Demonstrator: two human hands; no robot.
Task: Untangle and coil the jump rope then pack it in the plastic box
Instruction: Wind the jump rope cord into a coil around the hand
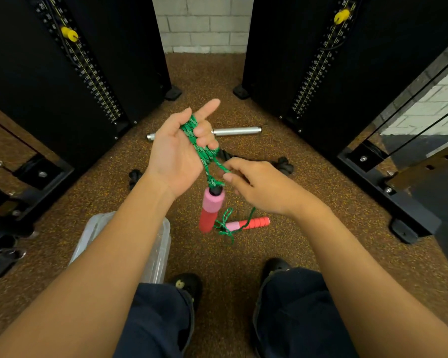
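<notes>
Two bare forearms reach forward over dark trousers and black shoes (189,286); the left hand (177,151), palm up, has its fingers curled around a bundle of green jump rope (202,148), forefinger pointing out; the right hand (259,186) pinches one strand of that rope just beside it; one pink-and-red handle (210,211) dangles below the left hand; the other handle (251,223) lies on the speckled brown floor (243,254); the clear plastic box (158,254) sits on the floor under the left forearm.
</notes>
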